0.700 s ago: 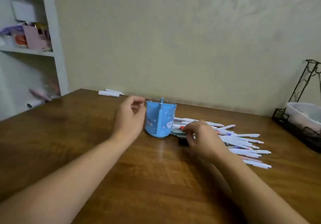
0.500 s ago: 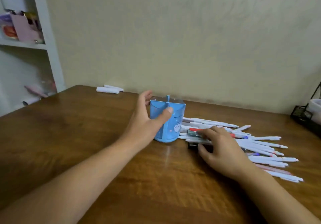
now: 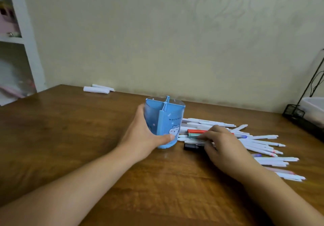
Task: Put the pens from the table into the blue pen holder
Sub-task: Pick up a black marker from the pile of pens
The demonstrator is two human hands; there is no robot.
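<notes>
A blue pen holder point(image 3: 171, 120) with a cross divider and a cartoon print stands on the wooden table point(image 3: 70, 138). My left hand point(image 3: 143, 134) grips it from the left, thumb across its lower front. Right of it lies a pile of several pens point(image 3: 259, 143), mostly white, with a red one point(image 3: 195, 131), a green one point(image 3: 193, 135) and a black one point(image 3: 192, 146) at the near end. My right hand point(image 3: 222, 146) rests on the pile, fingertips on the white and green pens beside the holder. The holder's compartments look empty.
Two white pens or caps point(image 3: 98, 89) lie at the table's far left edge by the wall. A black wire rack with a white container point(image 3: 310, 113) stands at the right edge. A white shelf unit point(image 3: 22, 38) is at the left.
My left hand has closed round the holder, thumb now low on its front. My right hand has slid over the pens toward the holder. The camera has come closer.
</notes>
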